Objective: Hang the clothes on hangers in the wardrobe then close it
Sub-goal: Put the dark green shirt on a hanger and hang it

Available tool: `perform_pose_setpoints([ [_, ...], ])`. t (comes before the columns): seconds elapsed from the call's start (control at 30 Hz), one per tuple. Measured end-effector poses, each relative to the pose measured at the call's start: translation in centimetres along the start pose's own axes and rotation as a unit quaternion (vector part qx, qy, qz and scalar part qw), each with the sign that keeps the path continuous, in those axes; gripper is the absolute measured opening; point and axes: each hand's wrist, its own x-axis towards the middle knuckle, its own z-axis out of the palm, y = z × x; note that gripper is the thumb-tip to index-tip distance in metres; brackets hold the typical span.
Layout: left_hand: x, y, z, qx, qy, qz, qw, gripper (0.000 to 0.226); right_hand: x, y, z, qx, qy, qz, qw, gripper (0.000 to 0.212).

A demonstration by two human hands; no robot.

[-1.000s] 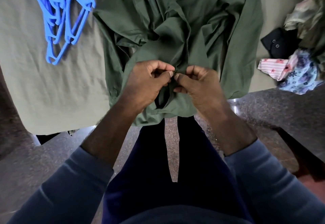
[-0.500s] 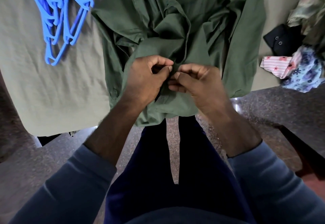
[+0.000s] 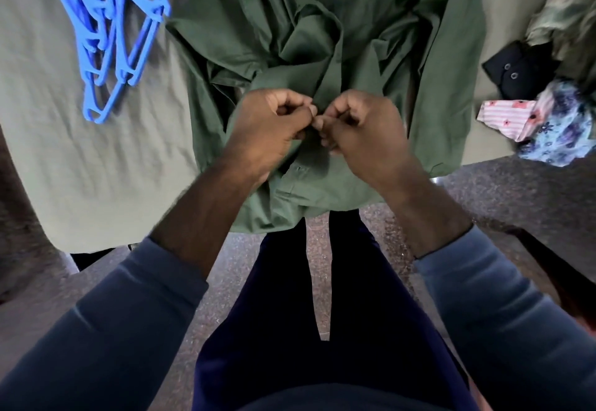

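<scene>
A dark green shirt (image 3: 338, 33) lies crumpled on the bed, its lower edge hanging over the near side. My left hand (image 3: 271, 126) and my right hand (image 3: 361, 126) meet over the shirt's front strip, each pinching the green cloth between thumb and curled fingers, fingertips almost touching. A small buttonhole shows just below the hands. A pile of blue plastic hangers (image 3: 109, 23) lies to the left on the bed. The wardrobe is out of view.
The bed is covered by a pale olive sheet (image 3: 80, 159). At the right edge lie other clothes: a black garment with buttons (image 3: 516, 68), a pink striped piece (image 3: 506, 117) and a blue floral piece (image 3: 561, 133). A speckled stone floor (image 3: 516, 191) lies beneath me.
Both hands have shifted slightly up the shirt front, still pinching the cloth together. The lower part of the shirt front, with a buttonhole, now shows below them.
</scene>
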Motion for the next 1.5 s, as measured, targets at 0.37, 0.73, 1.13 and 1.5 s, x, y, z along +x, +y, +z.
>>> perform_pose_setpoints([
  [0.37, 8.2, 0.0, 0.2, 0.15, 0.005, 0.127, 0.98, 0.025, 4.9, 0.6, 1.1, 0.158, 0.119, 0.06, 0.978, 0.012],
  [0.73, 5.7, -7.3, 0.2, 0.466, 0.11, 0.057, 0.876, 0.053, 7.5, 6.5, 7.1, -0.171, 0.052, 0.133, 0.975, 0.045],
  [1.13, 6.5, -9.0, -4.0, 0.565, -0.082, 0.006, 0.821, 0.047, 9.3, 6.5, 8.6, -0.263, 0.017, 0.17, 0.95, 0.065],
  [1.5, 7.2, -9.6, -8.1, 0.211, -0.135, -0.167, 0.953, 0.007, 8.7, 10.1, 5.3, -0.029, 0.055, 0.212, 0.975, 0.014],
])
